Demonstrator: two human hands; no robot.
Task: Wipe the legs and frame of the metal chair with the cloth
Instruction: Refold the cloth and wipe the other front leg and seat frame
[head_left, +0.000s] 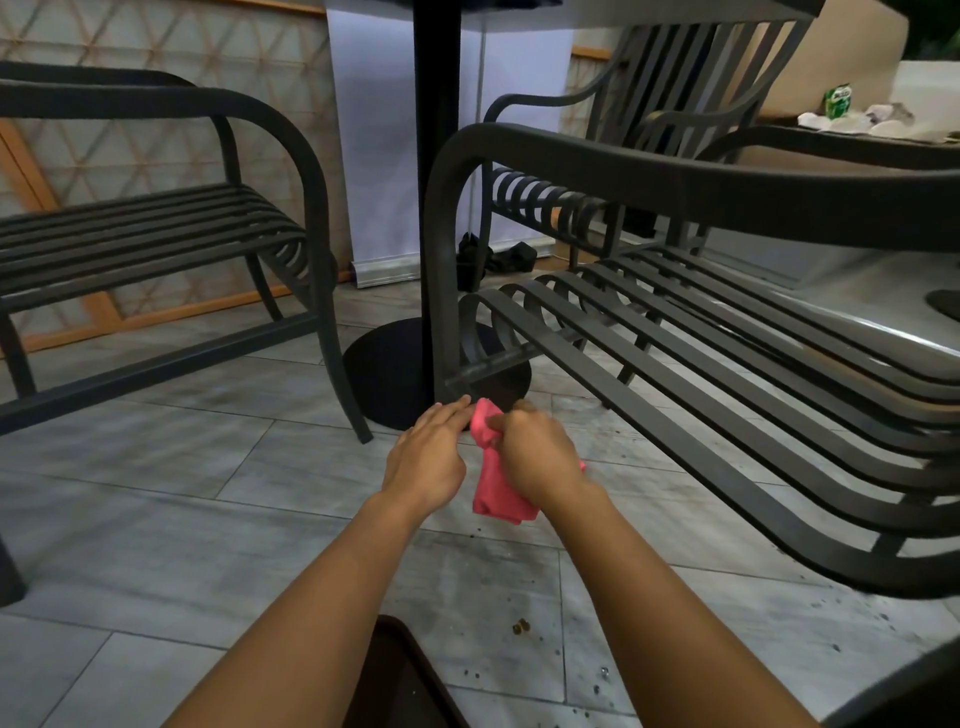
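Observation:
A dark metal chair (727, 332) with a slatted seat fills the right side, its armrest (675, 176) curving down into a front leg (439, 291). The foot of that leg is hidden behind my hands. A pink cloth (496, 488) hangs between my hands just below the leg's lower end. My right hand (540, 457) grips the cloth's upper part. My left hand (428, 457) lies beside it with fingers stretched toward the leg and touching the cloth's top edge.
A second dark chair (156, 239) stands at the left, a third (649, 104) behind. A black table post (435, 156) rises from a round base (389, 374) just beyond the leg. Grey floor tiles carry specks of dirt (519, 629). A dark tray-like object (400, 675) lies near me.

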